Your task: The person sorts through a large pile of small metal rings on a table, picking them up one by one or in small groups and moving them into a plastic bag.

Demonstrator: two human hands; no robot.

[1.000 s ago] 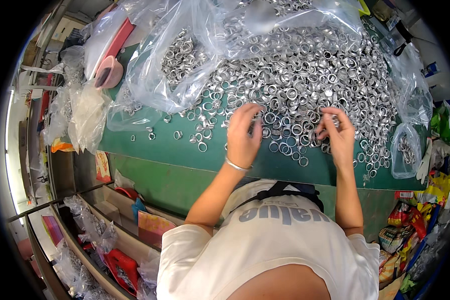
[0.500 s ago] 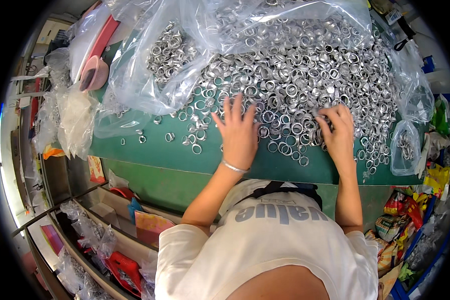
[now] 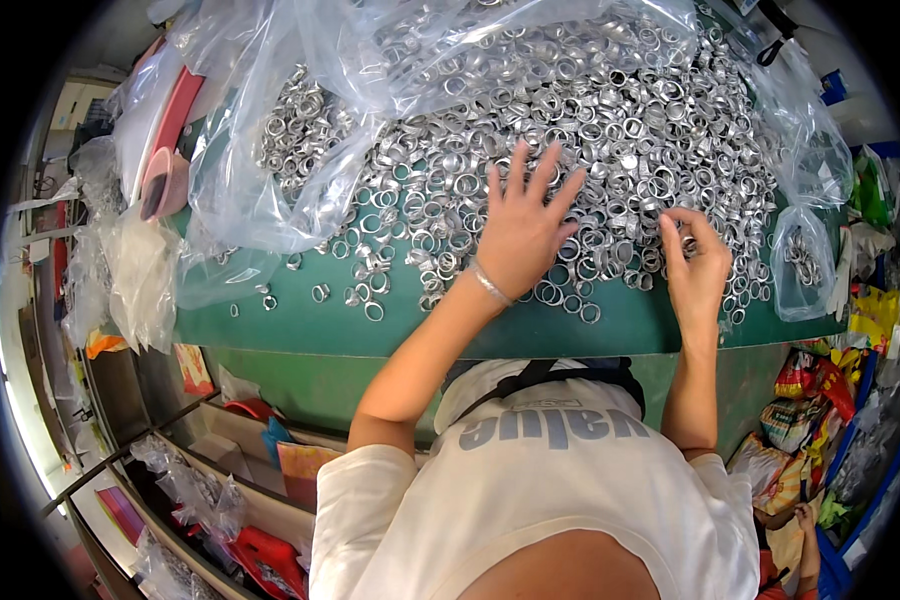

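Observation:
A wide heap of silver metal rings [image 3: 610, 150] covers much of the green tabletop [image 3: 350, 325]. My left hand [image 3: 526, 228] lies over the near part of the heap, fingers spread, palm down, with nothing seen in its grip. To its right, my right hand [image 3: 700, 262] is at the heap's near edge. Its thumb and forefinger come together in a pinch; whatever is between the tips is too small to make out. A clear plastic bag [image 3: 345, 185] with more rings inside lies to the left. Several loose rings [image 3: 370, 290] are scattered below it.
Clear plastic sheeting [image 3: 530, 50] covers the far rings. A small bag of rings [image 3: 802, 270] is at the right. A pink scoop [image 3: 166, 182] stands far left. Drawers [image 3: 220, 440] are below left; colourful packets [image 3: 805, 400] and another person's hand [image 3: 806, 516] are lower right.
My left hand has moved right and slightly away from me over the rings. My right hand has shifted slightly right. The whole view has tilted a little, and another person's hand has appeared lower right.

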